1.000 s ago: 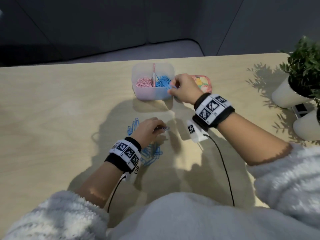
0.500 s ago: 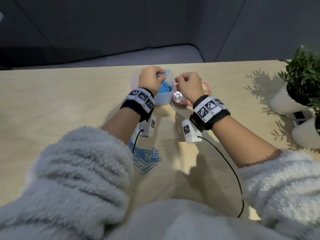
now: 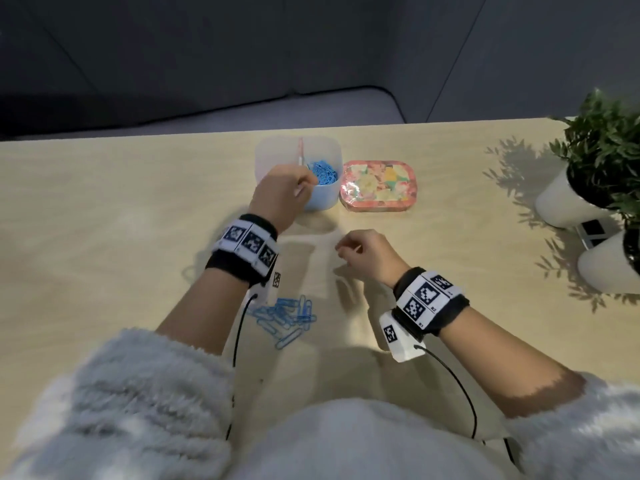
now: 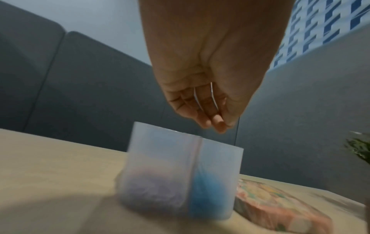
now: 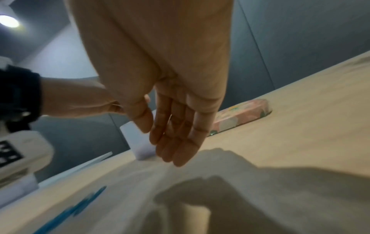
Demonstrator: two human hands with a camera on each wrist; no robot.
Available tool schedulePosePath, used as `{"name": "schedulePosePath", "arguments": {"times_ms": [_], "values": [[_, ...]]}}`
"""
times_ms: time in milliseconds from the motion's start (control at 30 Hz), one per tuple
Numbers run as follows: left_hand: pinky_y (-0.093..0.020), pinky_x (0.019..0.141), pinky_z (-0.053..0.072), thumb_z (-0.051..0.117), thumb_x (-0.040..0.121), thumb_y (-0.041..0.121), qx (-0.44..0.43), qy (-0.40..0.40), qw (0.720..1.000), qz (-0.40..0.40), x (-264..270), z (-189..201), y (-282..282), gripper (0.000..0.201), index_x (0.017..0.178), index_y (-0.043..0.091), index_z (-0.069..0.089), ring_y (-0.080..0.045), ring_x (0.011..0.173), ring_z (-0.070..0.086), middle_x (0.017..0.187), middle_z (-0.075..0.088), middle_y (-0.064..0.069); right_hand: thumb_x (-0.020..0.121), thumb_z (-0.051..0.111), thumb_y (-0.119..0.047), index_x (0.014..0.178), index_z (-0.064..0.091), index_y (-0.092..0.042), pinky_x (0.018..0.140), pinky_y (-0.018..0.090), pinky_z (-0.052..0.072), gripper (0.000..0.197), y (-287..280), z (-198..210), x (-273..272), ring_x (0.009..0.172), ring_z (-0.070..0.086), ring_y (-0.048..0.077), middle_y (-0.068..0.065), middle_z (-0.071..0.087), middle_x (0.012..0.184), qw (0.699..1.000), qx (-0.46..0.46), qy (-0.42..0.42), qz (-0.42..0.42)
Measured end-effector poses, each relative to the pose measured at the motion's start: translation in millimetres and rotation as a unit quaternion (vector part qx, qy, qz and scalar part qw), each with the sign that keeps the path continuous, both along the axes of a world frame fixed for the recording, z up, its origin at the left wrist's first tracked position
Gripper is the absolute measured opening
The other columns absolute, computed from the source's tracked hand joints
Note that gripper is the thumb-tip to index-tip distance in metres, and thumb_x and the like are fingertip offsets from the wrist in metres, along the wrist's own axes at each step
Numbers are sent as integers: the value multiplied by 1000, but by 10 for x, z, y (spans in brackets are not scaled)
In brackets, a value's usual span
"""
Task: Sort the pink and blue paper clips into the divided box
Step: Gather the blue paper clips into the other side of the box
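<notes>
Since half a second ago: right hand [image 3: 367, 258] drawn back from divided box [image 3: 325, 197] at desk's far edge, fingers straight, empty. Left hand [image 3: 280, 194] over box, fingers loosely bent, no clip seen. Pink compartment hidden. Blue paper clips [image 3: 284, 317]: one loose heap, uncountable, near edge.

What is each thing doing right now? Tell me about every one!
divided box: upright, lid off, clips in both halves.
blue clips in the box: piled in the right half.
loose blue clips: lying on the table, unsorted.
flowery lid: lying flat beside the box.
left hand: over the box, fingers loosely bent, holding nothing.
right hand: above the table, relaxed, holding nothing.
</notes>
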State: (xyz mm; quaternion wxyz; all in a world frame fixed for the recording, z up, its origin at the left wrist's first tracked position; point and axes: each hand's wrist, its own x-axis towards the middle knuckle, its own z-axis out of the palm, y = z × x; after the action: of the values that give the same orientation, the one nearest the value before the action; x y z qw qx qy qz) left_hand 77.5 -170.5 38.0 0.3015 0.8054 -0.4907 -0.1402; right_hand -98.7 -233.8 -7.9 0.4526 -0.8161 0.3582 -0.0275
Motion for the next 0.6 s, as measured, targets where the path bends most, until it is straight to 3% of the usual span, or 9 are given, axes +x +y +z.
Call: {"name": "schedulePosePath", "arguments": {"times_ms": [100,200,300,400,467,533,600], "values": [[-32,77,45,56,86,12,44,-12,999,13,-34,-163,561,15,98,9,66,-27,84,61,97,67,-12,84,58,-15,103,66,-7,82,27,46,22,138,-73,60,84,55,14,7,67,102,997,-27,35,61],[-34,83,45,61,85,22,165,2,986,26,-7,-416,1138,30,112,9,61,-29,93,61,107,61,-12,86,56,-25,116,58,-11,89,33,46,33,290,-116,313,100,58,22,8,62,114,988,-60,56,131],[-36,90,49,74,73,39,209,26,977,36,-28,-568,1561,61,122,8,55,-26,92,59,111,54,-12,87,58,-33,132,45,-10,102,34,35,52,495,-94,693,126,42,26,12,47,136,957,-130,53,253],[-28,85,46,82,60,44,201,35,978,36,-103,-604,1769,82,126,10,49,-19,86,54,111,49,-8,84,60,-46,142,31,-13,115,38,21,73,684,-115,945,140,22,28,14,27,151,915,-180,63,355],[-29,83,46,83,60,39,186,45,980,44,-159,-638,1808,77,124,11,50,-20,87,54,108,47,-8,84,57,-50,141,33,-14,115,39,23,72,757,-210,965,137,25,30,15,30,148,885,-207,81,408],[-34,81,48,78,66,35,168,48,983,58,-227,-667,1790,61,117,10,54,-23,85,55,105,48,-9,88,54,-44,140,36,-14,114,40,24,62,794,-289,855,135,27,31,15,31,146,861,-230,87,445],[-37,78,49,72,72,27,149,52,984,87,-306,-684,1739,42,107,8,59,-24,80,55,99,52,-10,91,52,-28,139,39,-12,114,40,24,52,805,-351,658,136,28,32,17,31,146,867,-221,61,443]]}}
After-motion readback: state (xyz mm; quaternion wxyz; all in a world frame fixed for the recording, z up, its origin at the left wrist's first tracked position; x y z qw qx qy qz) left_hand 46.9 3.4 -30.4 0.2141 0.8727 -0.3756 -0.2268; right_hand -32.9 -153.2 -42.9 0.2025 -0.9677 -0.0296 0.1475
